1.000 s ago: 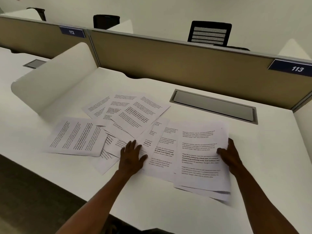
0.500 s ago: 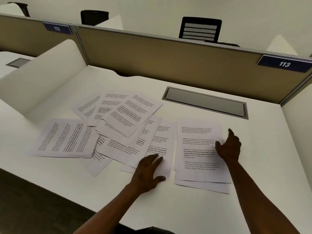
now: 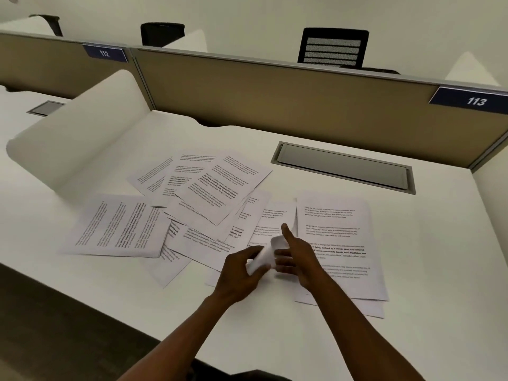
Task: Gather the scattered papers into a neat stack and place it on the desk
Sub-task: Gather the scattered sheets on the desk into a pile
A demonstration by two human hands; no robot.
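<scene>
- I see both hands meeting over one curled sheet [image 3: 265,255] at desk [image 3: 439,270] centre.
- Left hand [image 3: 242,273]: grip closed on the sheet's near edge, fingers curled round it.
- Right hand [image 3: 298,261]: thumb up, fingers against the sheet's right side; blurred, so I can't tell if it's pinching.
- Gathered stack [image 3: 341,243] lies flat just right of the hands, under the right wrist. At least three sheets by the offset bottom edges.
- Scattered papers [image 3: 214,193] to the left, overlapping; I count roughly seven or eight, exact number unclear.
- One sheet [image 3: 118,226] lies furthest left, on the edge of the pile.
- Print too small to read.
- Partition tags: 112 [image 3: 104,53], 113 [image 3: 477,101].
</scene>
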